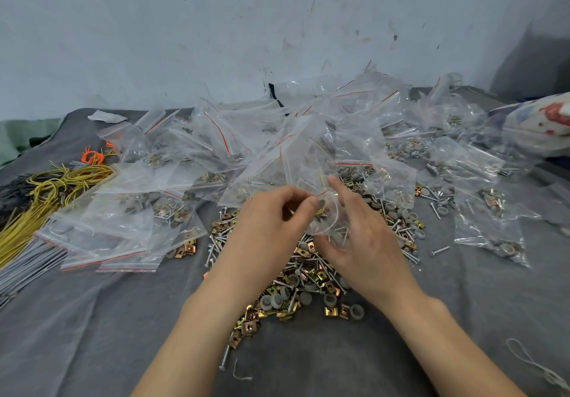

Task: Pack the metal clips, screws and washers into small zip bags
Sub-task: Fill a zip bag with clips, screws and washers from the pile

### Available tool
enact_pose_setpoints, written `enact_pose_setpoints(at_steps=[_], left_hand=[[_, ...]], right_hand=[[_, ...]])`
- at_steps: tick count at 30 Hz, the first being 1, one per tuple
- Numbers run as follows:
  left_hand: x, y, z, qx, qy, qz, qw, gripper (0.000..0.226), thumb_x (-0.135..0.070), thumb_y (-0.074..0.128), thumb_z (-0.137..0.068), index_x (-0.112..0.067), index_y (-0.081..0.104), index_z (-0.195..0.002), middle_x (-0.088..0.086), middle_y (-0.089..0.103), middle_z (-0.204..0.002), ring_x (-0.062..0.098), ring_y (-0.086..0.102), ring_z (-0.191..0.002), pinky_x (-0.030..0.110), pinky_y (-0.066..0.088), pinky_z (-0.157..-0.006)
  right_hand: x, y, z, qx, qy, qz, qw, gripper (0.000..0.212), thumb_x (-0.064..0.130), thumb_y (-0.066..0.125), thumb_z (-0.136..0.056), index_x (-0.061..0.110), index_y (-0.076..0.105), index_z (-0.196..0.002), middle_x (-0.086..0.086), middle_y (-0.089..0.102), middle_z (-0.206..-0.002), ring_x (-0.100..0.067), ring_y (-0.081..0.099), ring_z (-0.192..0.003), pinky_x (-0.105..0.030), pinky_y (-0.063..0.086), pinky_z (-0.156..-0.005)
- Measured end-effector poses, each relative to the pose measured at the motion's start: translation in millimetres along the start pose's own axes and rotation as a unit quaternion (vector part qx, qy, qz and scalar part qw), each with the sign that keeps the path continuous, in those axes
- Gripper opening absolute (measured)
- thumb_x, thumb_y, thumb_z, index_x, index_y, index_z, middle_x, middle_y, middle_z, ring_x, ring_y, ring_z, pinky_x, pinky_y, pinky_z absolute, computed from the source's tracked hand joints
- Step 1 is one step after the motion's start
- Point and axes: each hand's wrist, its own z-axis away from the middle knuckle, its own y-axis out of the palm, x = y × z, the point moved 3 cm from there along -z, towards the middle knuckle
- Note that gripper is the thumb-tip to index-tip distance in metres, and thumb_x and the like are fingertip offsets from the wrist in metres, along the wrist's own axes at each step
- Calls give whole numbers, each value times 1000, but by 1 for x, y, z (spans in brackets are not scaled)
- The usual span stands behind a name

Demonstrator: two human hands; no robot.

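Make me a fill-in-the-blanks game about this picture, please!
1. The left hand and right hand both hold one clear ____.
2. The looped cords beside the orange cords are ____.
3. The cloth under everything is ____.
Missing words: bag; yellow; grey.

Pale blue-grey scuffed wall [216, 26] behind a work surface under wrinkled dark grey cloth [92, 319], evenly lit.
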Motion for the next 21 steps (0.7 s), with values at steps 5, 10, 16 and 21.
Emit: enact_pose_setpoints(at_steps=[5, 10, 16, 21], left_hand=[[1, 2, 0, -1, -12, 18, 1000, 12, -32, 65, -94, -26, 74, -99, -20, 68, -75, -6, 61, -71, 7, 42, -62], [0, -2, 0, -4, -14, 70, 997, 23, -26, 60, -96, -29, 65, -118, -12, 73, -94, -3, 65, -86, 10, 49, -72], [34, -26, -2, -57, -61, -22, 996, 21, -31, 53, -98, -36, 58, -118, -13, 69, -90, -4, 62, -74, 14, 46, -58], [64, -26, 2, -4, -91, -228, 969, 28, -28, 48, -101, -25, 58, -127, -6, 68, -110, 9, 63, -92, 38, 53, -82]], right_hand=[[1, 1, 0, -12, -8, 12, 1000, 78, 51, 55, -86, 19, 35, -153, 2, 62, -129, -19, 64, -103, -35, 48, -86], [2, 2, -1, -16, -13, 11, 1000, 76, 50, 55, -86, 20, 34, -153, 0, 62, -128, -20, 64, -102, -38, 50, -86], [4, 3, -1, -14, -2, 16, 1000, 74, 52, 53, -87, 25, 31, -153, 4, 62, -125, -14, 61, -103, -32, 45, -86], [2, 3, 0, -12, 2, 17, 1000, 74, 50, 53, -88, 25, 32, -153, 5, 63, -122, -11, 60, -103, -30, 42, -88]])
